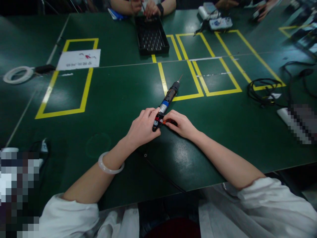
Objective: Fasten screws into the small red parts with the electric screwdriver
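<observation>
An electric screwdriver [164,106] lies slantwise on the green table, its thin bit toward the far right. Its rear part looks uncovered, with a silver section, a blue band and red and black parts near the end. My left hand [142,127] is closed around that rear end and steadies it. From the right side, my right hand [180,124] pinches a small dark piece with an orange tip [164,122] against the same rear parts. Its kind is mostly hidden by my fingers. A thin black cable [164,177] runs below my hands to the table's near edge.
Yellow tape outlines mark the table. A black tray [152,36] with small metal parts stands opposite, beneath another person's hands [151,8]. At left lie a white card [79,59] and a white coil [18,75]; at right, a coiled black cable [264,89].
</observation>
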{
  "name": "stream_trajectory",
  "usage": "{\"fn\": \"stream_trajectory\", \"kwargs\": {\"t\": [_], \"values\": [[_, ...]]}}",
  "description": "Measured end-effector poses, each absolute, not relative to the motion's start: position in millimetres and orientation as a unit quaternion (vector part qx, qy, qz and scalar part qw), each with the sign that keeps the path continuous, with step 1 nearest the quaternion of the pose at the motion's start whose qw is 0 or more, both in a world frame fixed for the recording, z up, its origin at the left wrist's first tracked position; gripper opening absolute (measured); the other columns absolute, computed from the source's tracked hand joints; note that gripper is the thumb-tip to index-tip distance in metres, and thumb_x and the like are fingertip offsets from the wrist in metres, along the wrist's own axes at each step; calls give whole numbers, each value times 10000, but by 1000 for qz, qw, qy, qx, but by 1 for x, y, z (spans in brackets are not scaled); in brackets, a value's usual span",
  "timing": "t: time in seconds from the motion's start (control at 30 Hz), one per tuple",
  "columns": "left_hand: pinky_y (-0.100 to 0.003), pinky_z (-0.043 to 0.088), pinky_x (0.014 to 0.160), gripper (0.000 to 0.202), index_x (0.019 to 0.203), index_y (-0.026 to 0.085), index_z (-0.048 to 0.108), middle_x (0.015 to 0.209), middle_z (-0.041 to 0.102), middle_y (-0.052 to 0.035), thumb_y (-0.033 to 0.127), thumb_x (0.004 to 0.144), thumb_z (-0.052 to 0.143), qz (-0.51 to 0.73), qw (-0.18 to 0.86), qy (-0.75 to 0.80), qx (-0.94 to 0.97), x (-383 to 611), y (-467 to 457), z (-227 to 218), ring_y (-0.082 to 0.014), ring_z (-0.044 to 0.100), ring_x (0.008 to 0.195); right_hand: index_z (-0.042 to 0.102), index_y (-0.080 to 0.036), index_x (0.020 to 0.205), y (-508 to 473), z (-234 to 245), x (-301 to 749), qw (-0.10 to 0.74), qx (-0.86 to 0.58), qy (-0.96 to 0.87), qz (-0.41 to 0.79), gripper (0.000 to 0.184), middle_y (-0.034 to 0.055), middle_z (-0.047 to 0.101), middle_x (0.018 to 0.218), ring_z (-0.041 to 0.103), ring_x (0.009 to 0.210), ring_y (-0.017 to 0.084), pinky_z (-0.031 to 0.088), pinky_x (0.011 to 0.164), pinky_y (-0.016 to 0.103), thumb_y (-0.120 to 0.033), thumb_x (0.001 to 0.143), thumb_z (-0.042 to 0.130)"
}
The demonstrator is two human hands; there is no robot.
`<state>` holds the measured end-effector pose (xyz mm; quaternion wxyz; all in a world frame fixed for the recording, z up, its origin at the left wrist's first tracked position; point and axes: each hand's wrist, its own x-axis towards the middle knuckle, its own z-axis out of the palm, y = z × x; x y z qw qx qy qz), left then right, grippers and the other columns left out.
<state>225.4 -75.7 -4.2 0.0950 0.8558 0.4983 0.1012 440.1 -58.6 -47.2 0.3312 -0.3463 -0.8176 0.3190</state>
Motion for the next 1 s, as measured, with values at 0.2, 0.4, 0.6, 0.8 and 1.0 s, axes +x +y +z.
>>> {"fn": "stream_trajectory", "kwargs": {"t": [0.2,0.4,0.6,0.8,1.0], "values": [[-455,540,981,697,1472,156,419,1394,534,-156,283,815,612,98,97,500,855,225,-74,-4,-327,535,1227,550,-216,925,-55,-48,437,337,-365,-792,355,84,15,609,892,584,773,155,487,730,282,-178,895,619],[-454,534,948,634,1414,174,465,1355,556,-151,467,883,650,116,91,521,841,230,-74,-7,-329,550,1198,555,-214,893,-54,-48,437,345,-367,-786,359,73,10,618,860,579,744,152,481,706,278,-169,874,610],[-434,534,915,536,1366,153,494,1288,584,-141,406,911,622,131,56,533,834,236,-77,-10,-317,558,1147,589,-202,889,-54,-47,438,348,-372,-784,354,31,12,643,841,572,721,146,472,700,271,-175,891,605],[-425,523,911,549,1371,149,493,1291,591,-150,468,936,595,128,51,533,835,235,-77,-10,-320,570,1125,603,-195,898,-55,-47,439,358,-369,-783,351,23,8,651,835,573,708,141,459,685,265,-173,899,597],[-427,516,906,543,1390,140,480,1298,584,-149,474,967,549,126,57,533,835,235,-76,-11,-316,564,1118,609,-197,911,-56,-46,439,356,-369,-783,352,40,13,655,850,593,738,146,476,706,267,-165,897,590]]}}
